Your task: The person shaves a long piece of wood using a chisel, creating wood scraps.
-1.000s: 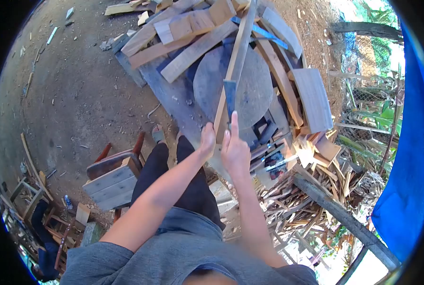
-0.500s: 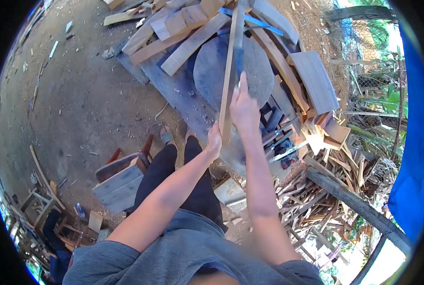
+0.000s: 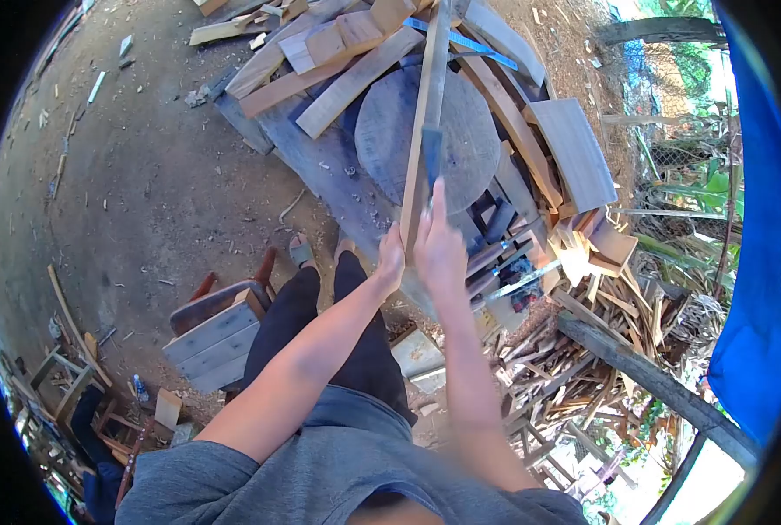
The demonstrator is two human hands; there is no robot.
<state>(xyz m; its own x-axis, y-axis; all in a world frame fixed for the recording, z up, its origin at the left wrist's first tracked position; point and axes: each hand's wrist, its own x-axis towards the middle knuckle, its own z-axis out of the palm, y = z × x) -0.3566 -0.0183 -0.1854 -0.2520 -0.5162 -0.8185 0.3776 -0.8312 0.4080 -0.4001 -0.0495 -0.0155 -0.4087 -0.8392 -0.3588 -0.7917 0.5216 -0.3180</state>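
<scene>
My left hand (image 3: 392, 256) is closed around the near end of a long wooden strip (image 3: 419, 131), which points away from me across a round wooden block (image 3: 476, 140). Beside it, my right hand (image 3: 441, 254) grips a tool with a flat blue-grey blade (image 3: 432, 153) lying along the strip. Its index finger stretches forward along the tool, and the handle is hidden in the palm, so I cannot tell the tool's exact kind.
Cut boards (image 3: 346, 92) lie piled left of the block, and a wide plank (image 3: 574, 149) leans at right. A blue straight strip (image 3: 469, 44) rests behind. Wood scraps (image 3: 574, 385) and a beam (image 3: 644, 376) are at lower right. A low wooden seat (image 3: 215, 337) stands left of my legs.
My right hand and the bladed tool have moved toward me along the wooden strip. The left hand keeps its hold near the same end.
</scene>
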